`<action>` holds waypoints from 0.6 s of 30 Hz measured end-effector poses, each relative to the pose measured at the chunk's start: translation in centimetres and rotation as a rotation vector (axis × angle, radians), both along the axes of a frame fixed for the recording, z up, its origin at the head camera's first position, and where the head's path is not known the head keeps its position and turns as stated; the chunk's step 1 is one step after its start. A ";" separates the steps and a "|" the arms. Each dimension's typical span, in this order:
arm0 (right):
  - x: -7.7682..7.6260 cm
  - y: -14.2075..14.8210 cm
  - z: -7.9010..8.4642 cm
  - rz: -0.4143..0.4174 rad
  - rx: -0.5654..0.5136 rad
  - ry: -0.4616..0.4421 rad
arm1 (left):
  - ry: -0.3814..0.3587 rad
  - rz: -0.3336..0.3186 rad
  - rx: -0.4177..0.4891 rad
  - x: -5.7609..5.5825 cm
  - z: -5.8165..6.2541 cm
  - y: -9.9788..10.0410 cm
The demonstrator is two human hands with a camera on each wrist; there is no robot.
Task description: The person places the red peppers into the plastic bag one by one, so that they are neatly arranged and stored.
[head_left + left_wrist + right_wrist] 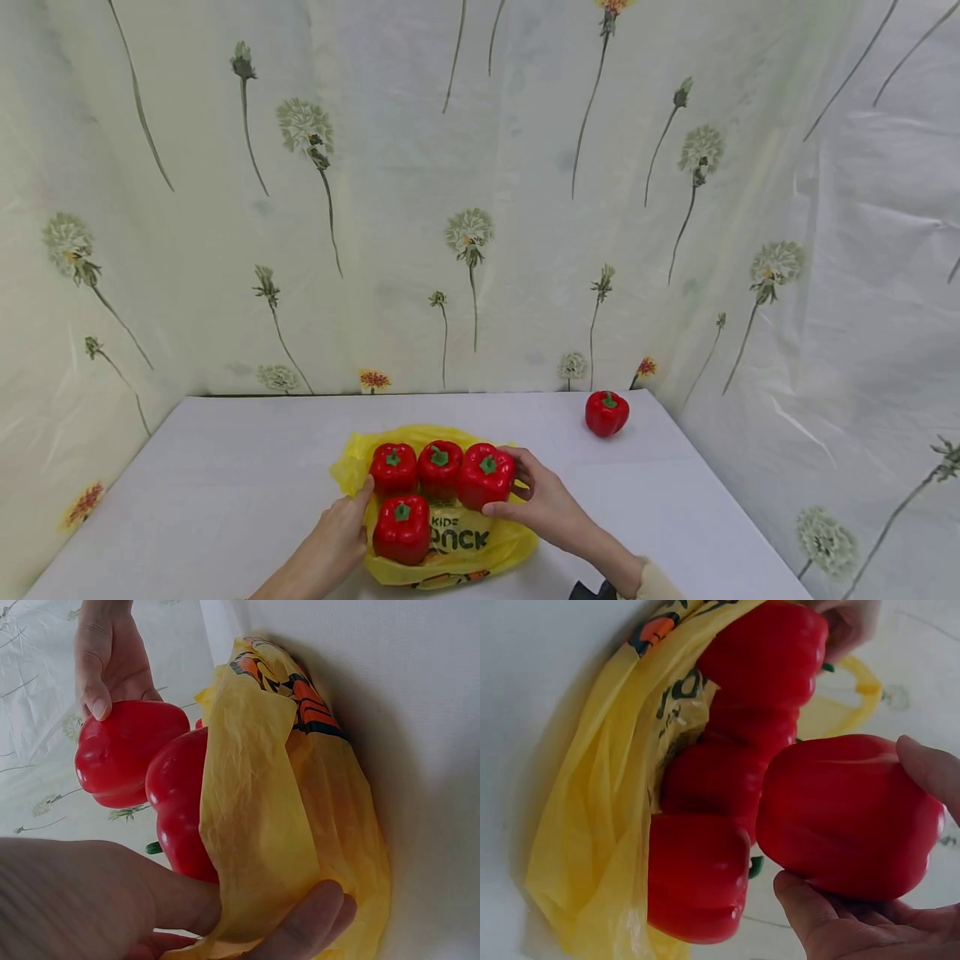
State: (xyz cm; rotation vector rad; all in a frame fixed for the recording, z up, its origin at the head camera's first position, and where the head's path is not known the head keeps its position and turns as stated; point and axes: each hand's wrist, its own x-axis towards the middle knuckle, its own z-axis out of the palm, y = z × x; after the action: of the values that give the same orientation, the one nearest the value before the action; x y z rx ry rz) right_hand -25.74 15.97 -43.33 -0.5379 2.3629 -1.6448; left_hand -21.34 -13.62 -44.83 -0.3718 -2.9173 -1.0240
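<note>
My right hand (547, 504) grips a red bell pepper (486, 477) between thumb and fingers, above the right part of a yellow plastic bag (506, 546). In the right wrist view this held bell pepper (847, 817) is raised over several other red peppers inside the bag (592, 825). Two of these are the back-left pepper (393, 469) and the front pepper (402, 529), green stems upward. My left hand (341, 529) holds the bag's left edge; the left wrist view shows the plastic (255, 810) pinched between its thumb and fingers.
Another red bell pepper (607, 414) stands apart at the far right of the white table (247, 483). A curtain (390, 208) printed with dandelions hangs behind the table and along both sides.
</note>
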 end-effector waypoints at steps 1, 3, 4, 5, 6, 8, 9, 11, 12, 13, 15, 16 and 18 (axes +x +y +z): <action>0.1 -0.1 -0.1 0.009 0.001 -0.006 | 0.004 0.000 -0.003 0.0 0.0 0.0; 0.2 -0.4 -0.2 0.025 0.001 -0.013 | 0.008 0.000 -0.003 0.1 0.0 0.0; 0.3 -0.5 -0.2 0.031 -0.001 -0.016 | 0.013 0.000 -0.004 0.1 0.0 -0.1; 0.4 -0.6 -0.3 0.037 -0.001 -0.020 | 0.018 -0.001 -0.008 0.1 0.0 -0.1; 0.4 -0.7 -0.4 0.045 -0.003 -0.022 | 0.019 0.001 -0.014 0.2 0.1 -0.1; 0.4 -1.0 -0.5 0.058 0.008 -0.026 | 0.009 0.006 -0.015 0.2 0.1 0.0; 0.4 -1.1 -0.6 0.062 0.019 -0.030 | 0.008 0.006 -0.019 0.2 0.1 0.0; 0.3 -1.4 -0.7 0.071 0.047 -0.037 | -0.005 0.013 -0.026 0.1 0.2 0.0; 0.3 -1.5 -0.8 0.073 0.063 -0.043 | -0.011 0.019 -0.029 0.1 0.2 0.0; 0.3 -1.6 -0.9 0.074 0.079 -0.048 | -0.013 0.021 -0.031 0.1 0.2 0.0; 0.3 -1.8 -1.1 0.075 0.099 -0.062 | -0.012 0.023 -0.036 0.0 0.2 0.0; 0.3 -1.9 -1.2 0.080 0.102 -0.066 | -0.008 0.023 -0.035 0.0 0.2 0.0; 0.3 -2.0 -1.6 0.092 0.109 -0.066 | 0.008 0.019 -0.037 0.0 0.2 0.0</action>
State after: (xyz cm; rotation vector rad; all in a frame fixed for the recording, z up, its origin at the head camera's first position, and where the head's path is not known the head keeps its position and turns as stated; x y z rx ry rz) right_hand -25.40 13.93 -44.91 -0.5537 2.3272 -1.4628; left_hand -21.34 -13.65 -44.64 -0.3487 -2.9306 -0.9645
